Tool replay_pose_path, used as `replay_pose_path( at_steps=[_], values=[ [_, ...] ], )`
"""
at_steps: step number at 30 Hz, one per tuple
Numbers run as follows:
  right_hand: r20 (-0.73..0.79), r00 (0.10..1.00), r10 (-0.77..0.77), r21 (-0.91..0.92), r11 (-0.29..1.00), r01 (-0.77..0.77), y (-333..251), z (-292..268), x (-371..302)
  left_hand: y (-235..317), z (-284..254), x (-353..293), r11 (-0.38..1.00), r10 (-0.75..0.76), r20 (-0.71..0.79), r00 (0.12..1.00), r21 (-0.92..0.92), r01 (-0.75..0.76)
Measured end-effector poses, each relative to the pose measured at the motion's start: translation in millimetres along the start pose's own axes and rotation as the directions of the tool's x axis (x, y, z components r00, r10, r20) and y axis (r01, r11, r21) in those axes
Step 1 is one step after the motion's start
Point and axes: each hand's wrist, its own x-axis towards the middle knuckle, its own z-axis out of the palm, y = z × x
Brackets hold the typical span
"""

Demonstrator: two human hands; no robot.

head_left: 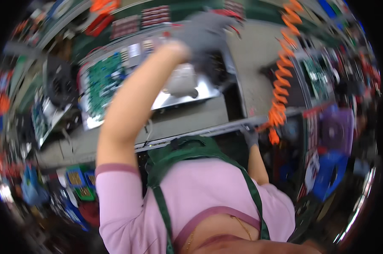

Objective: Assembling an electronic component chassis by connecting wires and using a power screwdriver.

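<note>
My left hand, in a grey glove, reaches over the far right part of an open metal chassis. Motion smears its fingers, and thin red wires show at its far side; whether it holds them I cannot tell. Inside the chassis lie a green circuit board and a rounded whitish part near my left wrist. My right hand, also gloved in grey, is low at the bench's near edge, beside the lower end of an orange coiled hose. Its fingers are too small and blurred to read.
Dark red boards lie behind the chassis. On the left stands a black fan-like part; to the right is another unit with a green board. Purple and blue bins stand at the lower right.
</note>
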Motion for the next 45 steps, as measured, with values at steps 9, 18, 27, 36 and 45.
replay_pose_path(
  at_steps=[9, 18, 27, 36, 45],
  values=[
    [0.159, 0.980, 0.123, 0.143, 0.979, -0.146, 6, 8, -13, 40, 25, -170, 0.878, 0.420, -0.439, 0.795, -0.026, -0.478],
    [0.331, 0.904, 0.271, -0.307, 0.937, -0.168, -47, 34, 9, -49, 142, -454, 0.293, -0.950, -0.272, 0.155, -0.596, 0.747],
    [0.406, 0.838, 0.365, -0.563, 0.822, -0.085, -73, 62, 25, -30, 177, -571, -0.010, -0.913, -0.254, -0.320, -0.769, 0.640],
    [0.517, 0.644, 0.563, -0.851, 0.259, 0.457, -129, 162, 12, -12, 181, -643, -0.049, -0.694, -0.245, -0.678, -0.922, 0.383],
    [0.827, -0.552, 0.106, 0.553, 0.020, 0.833, -252, 501, -272, -12, 206, -659, -0.003, -0.777, -0.112, -0.619, -0.983, 0.183]
  ],
)
